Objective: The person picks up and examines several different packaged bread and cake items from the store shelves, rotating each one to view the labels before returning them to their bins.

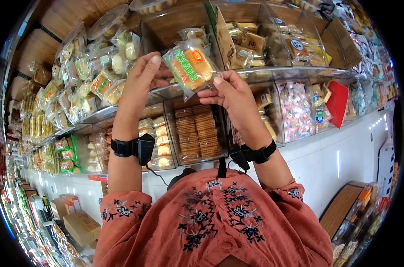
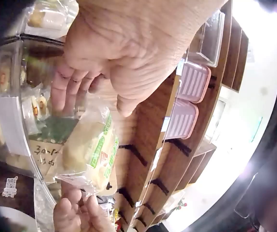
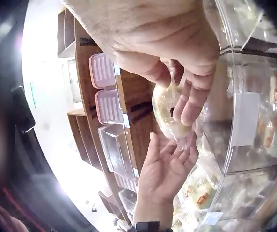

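A clear plastic packet of bread [image 1: 193, 66] with green lettering and a red label is held up over the display bins. My right hand [image 1: 233, 95] pinches its right end between thumb and fingers. The right wrist view shows this pinch at one end of the packet [image 3: 166, 113]. At the packet's left end is my left hand [image 1: 142, 75], its thumb and fingers spread apart and not gripped round the wrapper. In the left wrist view the left fingers [image 2: 63, 89] reach close to the packet's upper end.
Wrapped breads [image 1: 84, 71] are heaped in the bin on the left. Below the hands, a lower bin holds stacked brown biscuits [image 1: 197, 133]. A cardboard sign [image 1: 225, 40] stands upright just beyond the packet. Pink-wrapped sweets [image 1: 296, 111] and a red card [image 1: 338, 103] are on the right.
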A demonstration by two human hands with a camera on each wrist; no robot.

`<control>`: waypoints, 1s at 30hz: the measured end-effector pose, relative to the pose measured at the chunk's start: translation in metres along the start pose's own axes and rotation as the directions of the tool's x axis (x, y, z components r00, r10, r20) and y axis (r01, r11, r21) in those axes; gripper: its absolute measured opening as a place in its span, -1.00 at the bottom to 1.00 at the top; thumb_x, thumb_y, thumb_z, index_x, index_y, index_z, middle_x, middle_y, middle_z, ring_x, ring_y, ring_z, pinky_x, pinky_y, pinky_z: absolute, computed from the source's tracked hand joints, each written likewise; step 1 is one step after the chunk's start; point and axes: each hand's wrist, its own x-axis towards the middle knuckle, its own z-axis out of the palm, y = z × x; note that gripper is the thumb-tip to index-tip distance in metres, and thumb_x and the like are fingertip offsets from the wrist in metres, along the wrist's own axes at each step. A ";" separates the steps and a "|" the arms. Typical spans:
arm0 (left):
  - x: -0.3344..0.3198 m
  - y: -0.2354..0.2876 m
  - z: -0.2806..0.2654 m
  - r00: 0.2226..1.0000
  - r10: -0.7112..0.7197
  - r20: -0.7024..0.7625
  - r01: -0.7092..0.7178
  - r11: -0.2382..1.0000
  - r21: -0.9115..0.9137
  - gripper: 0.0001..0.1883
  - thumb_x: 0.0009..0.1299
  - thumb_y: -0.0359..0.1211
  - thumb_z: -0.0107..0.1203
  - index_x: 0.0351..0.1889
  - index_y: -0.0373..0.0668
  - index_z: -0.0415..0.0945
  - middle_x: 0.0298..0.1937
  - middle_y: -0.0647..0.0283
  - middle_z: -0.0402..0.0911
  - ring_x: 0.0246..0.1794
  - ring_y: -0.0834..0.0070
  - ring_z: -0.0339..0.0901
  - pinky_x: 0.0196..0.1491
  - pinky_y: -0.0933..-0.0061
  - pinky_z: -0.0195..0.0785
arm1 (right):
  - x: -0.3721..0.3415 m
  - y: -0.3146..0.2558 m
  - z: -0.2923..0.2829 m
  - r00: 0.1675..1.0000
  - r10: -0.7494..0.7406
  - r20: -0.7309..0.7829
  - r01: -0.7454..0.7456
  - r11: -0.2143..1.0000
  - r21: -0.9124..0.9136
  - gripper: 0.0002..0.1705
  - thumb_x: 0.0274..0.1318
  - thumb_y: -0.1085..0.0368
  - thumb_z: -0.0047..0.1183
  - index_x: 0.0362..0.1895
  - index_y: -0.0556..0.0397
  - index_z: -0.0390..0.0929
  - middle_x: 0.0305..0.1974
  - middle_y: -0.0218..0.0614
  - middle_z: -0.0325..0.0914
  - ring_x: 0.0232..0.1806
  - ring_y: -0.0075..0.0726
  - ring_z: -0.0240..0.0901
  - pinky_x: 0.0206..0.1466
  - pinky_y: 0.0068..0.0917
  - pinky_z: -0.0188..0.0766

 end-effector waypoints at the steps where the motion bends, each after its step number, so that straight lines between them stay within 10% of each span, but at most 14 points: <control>1: 0.001 -0.001 -0.001 1.000 -0.008 0.009 0.008 1.000 0.000 -0.40 0.59 0.01 0.05 0.36 -0.29 0.37 0.07 0.21 0.54 0.06 0.52 0.50 0.00 0.43 0.50 | 0.000 0.001 0.000 1.000 0.007 -0.001 -0.007 1.000 0.015 -0.80 0.47 0.28 -0.04 -0.03 0.17 0.37 -0.13 -0.15 0.56 -0.13 -0.17 0.68 -0.06 -0.31 0.68; 9: -0.003 0.018 -0.010 0.947 0.270 0.173 -0.320 0.817 0.479 -0.16 0.35 0.08 0.32 0.46 -0.18 0.29 0.37 -0.04 0.44 0.39 0.14 0.38 0.39 0.14 0.26 | -0.004 -0.002 -0.007 0.997 0.021 0.079 -0.007 0.984 -0.178 -0.85 0.46 0.29 -0.01 -0.04 0.09 0.39 -0.15 -0.28 0.57 -0.20 -0.36 0.66 -0.18 -0.46 0.63; 16: -0.024 0.068 -0.007 0.816 -0.012 0.578 -0.553 0.277 0.786 -0.10 0.18 0.08 0.39 0.43 -0.13 0.36 0.34 -0.06 0.48 0.36 -0.02 0.39 0.40 0.10 0.22 | -0.021 -0.002 -0.001 0.970 -0.083 0.227 0.190 0.843 -0.503 -0.83 0.34 0.32 0.07 -0.14 0.19 0.48 -0.36 -0.25 0.56 -0.33 -0.42 0.47 -0.21 -0.39 0.43; 25: -0.006 0.080 0.011 0.688 -0.264 0.677 -0.593 0.333 0.733 -0.30 0.26 -0.03 0.37 0.28 -0.21 0.49 0.13 -0.01 0.63 0.13 0.06 0.57 0.22 0.18 0.38 | -0.014 -0.004 -0.008 0.970 -0.080 0.229 0.190 0.839 -0.510 -0.82 0.34 0.31 0.07 -0.15 0.20 0.47 -0.38 -0.19 0.53 -0.35 -0.42 0.44 -0.24 -0.37 0.41; 28: 0.030 0.077 -0.008 0.866 -0.020 0.500 -0.431 0.479 0.765 -0.37 0.38 -0.05 0.30 0.28 -0.25 0.49 0.15 0.04 0.65 0.17 0.20 0.58 0.22 0.27 0.41 | -0.013 -0.010 -0.012 0.962 -0.078 0.261 0.221 0.785 -0.578 -0.81 0.34 0.30 0.07 -0.16 0.19 0.47 -0.37 -0.15 0.54 -0.35 -0.34 0.47 -0.22 -0.35 0.43; 30: 0.075 0.075 0.002 0.845 -0.089 0.527 -0.420 0.499 0.758 -0.36 0.45 -0.02 0.24 0.32 -0.27 0.46 0.19 0.08 0.63 0.19 0.30 0.56 0.22 0.31 0.41 | -0.013 -0.007 -0.010 0.963 -0.078 0.256 0.224 0.762 -0.608 -0.81 0.33 0.29 0.08 -0.16 0.19 0.47 -0.37 -0.11 0.55 -0.35 -0.24 0.48 -0.22 -0.32 0.43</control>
